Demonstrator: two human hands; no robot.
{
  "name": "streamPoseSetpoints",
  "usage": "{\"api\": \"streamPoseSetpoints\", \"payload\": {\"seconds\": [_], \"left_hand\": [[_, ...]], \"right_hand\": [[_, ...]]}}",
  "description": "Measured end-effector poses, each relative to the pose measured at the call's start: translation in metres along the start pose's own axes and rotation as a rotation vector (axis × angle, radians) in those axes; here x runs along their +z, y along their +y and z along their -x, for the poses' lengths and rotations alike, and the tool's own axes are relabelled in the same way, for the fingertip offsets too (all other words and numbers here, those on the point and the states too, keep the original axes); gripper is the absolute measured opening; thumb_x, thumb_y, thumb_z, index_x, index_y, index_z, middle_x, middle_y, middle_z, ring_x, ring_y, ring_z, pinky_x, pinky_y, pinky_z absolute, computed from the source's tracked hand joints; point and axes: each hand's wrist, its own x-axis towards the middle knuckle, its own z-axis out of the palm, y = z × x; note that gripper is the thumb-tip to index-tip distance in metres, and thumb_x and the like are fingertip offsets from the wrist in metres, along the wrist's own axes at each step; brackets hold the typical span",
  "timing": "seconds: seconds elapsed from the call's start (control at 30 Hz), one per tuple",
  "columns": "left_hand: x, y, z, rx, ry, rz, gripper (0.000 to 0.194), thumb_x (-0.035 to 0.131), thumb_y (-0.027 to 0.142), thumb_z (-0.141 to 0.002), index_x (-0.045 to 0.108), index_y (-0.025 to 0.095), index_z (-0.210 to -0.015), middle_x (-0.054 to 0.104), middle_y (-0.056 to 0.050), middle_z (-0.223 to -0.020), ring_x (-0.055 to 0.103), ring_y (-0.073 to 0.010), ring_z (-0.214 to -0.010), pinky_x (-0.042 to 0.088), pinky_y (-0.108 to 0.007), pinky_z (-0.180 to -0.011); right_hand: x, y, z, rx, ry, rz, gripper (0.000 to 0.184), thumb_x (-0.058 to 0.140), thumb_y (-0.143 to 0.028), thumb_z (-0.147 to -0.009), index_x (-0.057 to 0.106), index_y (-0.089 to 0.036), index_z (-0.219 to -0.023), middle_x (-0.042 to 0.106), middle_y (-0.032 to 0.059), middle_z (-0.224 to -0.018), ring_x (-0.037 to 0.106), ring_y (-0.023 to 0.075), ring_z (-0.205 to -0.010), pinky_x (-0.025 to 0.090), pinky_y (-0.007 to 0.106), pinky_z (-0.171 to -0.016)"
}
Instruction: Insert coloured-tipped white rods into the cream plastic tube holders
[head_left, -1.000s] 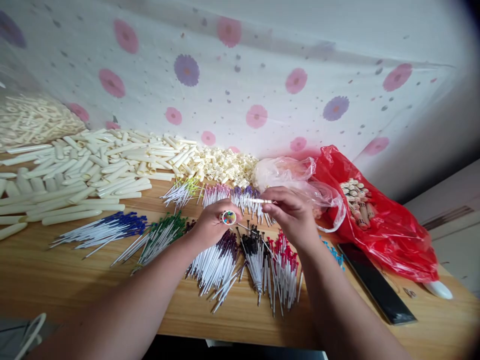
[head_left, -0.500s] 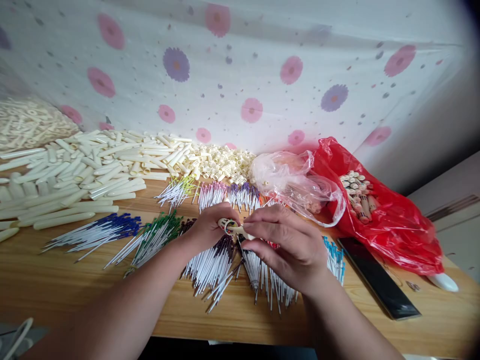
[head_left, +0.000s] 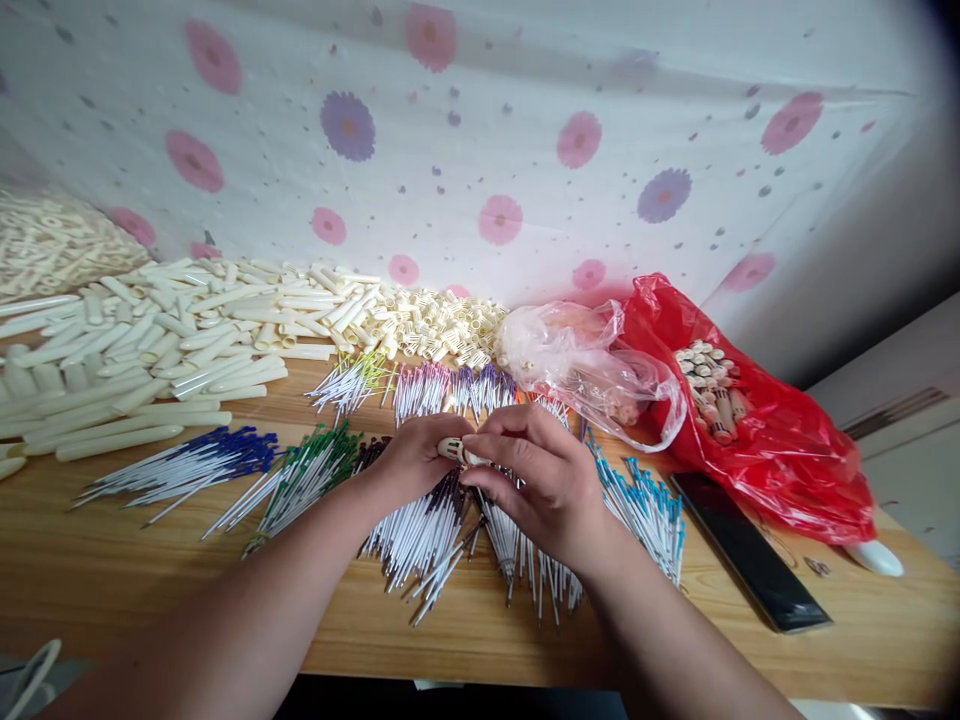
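My left hand (head_left: pixel 416 458) is closed around a cream multi-colour pen barrel (head_left: pixel 451 449), whose slotted end points to the right. My right hand (head_left: pixel 536 475) pinches a small cream part (head_left: pixel 478 459) at that slotted end; the fingers mostly hide it, so whether it sits inside the barrel I cannot tell. Below and around both hands lie bundles of white pen refills: dark brown-tipped refills (head_left: pixel 420 535), green-tipped refills (head_left: pixel 307 478), blue-tipped refills (head_left: pixel 184 465) and light-blue-tipped refills (head_left: pixel 641 505).
Cream pen tubes (head_left: pixel 150 340) are heaped at the left, beside short slotted sleeves (head_left: pixel 442 325). A clear plastic bag (head_left: pixel 592 355) and a red bag (head_left: pixel 780 460) holding pen pieces lie at the right. A black flat object (head_left: pixel 750 550) rests on the wooden table (head_left: pixel 525 660).
My right hand has moved left, bringing the small cream part up against the barrel's slotted end. The barrel has turned, so its slots now show. More light-blue-tipped refills are uncovered.
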Motion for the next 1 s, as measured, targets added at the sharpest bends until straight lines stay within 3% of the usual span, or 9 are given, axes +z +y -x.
{"api": "streamPoseSetpoints", "payload": {"seconds": [0.13, 0.23, 0.33, 0.43, 0.6, 0.8, 1.0], "left_hand": [[-0.001, -0.001, -0.001, -0.009, 0.020, -0.067, 0.017, 0.056, 0.027, -0.082, 0.060, 0.017, -0.068, 0.057, 0.002, -0.062, 0.053, -0.0137, -0.062, 0.035, -0.024, -0.059], [-0.003, 0.002, 0.001, -0.011, -0.024, -0.059, 0.024, 0.060, 0.041, -0.082, 0.062, 0.017, -0.082, 0.061, 0.001, -0.068, 0.055, -0.0148, -0.064, 0.038, -0.025, -0.060], [-0.004, 0.007, 0.003, 0.061, -0.065, -0.032, 0.033, 0.050, 0.049, -0.088, 0.058, 0.018, -0.094, 0.062, -0.002, -0.078, 0.057, -0.0162, -0.071, 0.041, -0.027, -0.066], [-0.004, 0.012, 0.005, 0.070, -0.063, -0.111, 0.037, 0.037, 0.051, -0.092, 0.054, 0.017, -0.091, 0.060, -0.003, -0.078, 0.056, -0.0171, -0.072, 0.041, -0.028, -0.065], [-0.002, 0.018, 0.006, 0.003, -0.046, -0.314, 0.038, 0.033, 0.049, -0.094, 0.047, 0.019, -0.076, 0.056, -0.001, -0.068, 0.052, -0.0168, -0.063, 0.037, -0.027, -0.059], [0.000, 0.021, 0.006, -0.066, -0.058, -0.363, 0.031, 0.039, 0.044, -0.092, 0.046, 0.019, -0.075, 0.059, -0.004, -0.071, 0.053, -0.0194, -0.066, 0.034, -0.028, -0.059], [0.004, 0.021, 0.007, -0.119, -0.035, -0.272, 0.027, 0.044, 0.042, -0.090, 0.049, 0.019, -0.076, 0.061, -0.005, -0.073, 0.054, -0.0195, -0.065, 0.034, -0.028, -0.060]], "right_hand": [[-0.006, 0.005, 0.001, 0.107, -0.042, -0.031, 0.023, 0.057, -0.011, -0.087, 0.065, -0.015, -0.108, 0.060, 0.0087, -0.094, 0.058, 0.0152, -0.086, 0.052, 0.030, -0.072], [-0.008, 0.010, 0.003, 0.155, -0.021, -0.040, 0.025, 0.056, -0.010, -0.087, 0.066, -0.020, -0.107, 0.060, 0.0063, -0.091, 0.059, 0.0138, -0.084, 0.051, 0.028, -0.071], [-0.008, 0.018, 0.003, 0.168, 0.003, -0.081, 0.021, 0.058, -0.012, -0.087, 0.068, -0.022, -0.102, 0.062, 0.0047, -0.086, 0.060, 0.0140, -0.082, 0.051, 0.029, -0.072], [-0.007, 0.026, 0.004, 0.212, 0.012, -0.126, 0.016, 0.061, -0.015, -0.086, 0.070, -0.023, -0.096, 0.064, 0.0040, -0.083, 0.061, 0.0142, -0.080, 0.050, 0.029, -0.071], [-0.006, 0.035, 0.006, 0.334, -0.014, -0.245, 0.008, 0.063, -0.020, -0.085, 0.070, -0.021, -0.087, 0.064, 0.0028, -0.079, 0.061, 0.0128, -0.072, 0.048, 0.028, -0.065], [-0.003, 0.036, 0.006, 0.370, -0.021, -0.235, 0.013, 0.059, -0.026, -0.086, 0.065, -0.018, -0.078, 0.062, 0.0026, -0.071, 0.057, 0.0125, -0.066, 0.045, 0.026, -0.061], [0.002, 0.040, 0.007, 0.401, -0.043, -0.234, 0.020, 0.058, -0.031, -0.087, 0.062, -0.017, -0.075, 0.058, 0.0009, -0.068, 0.054, 0.0118, -0.063, 0.043, 0.025, -0.060]]}}
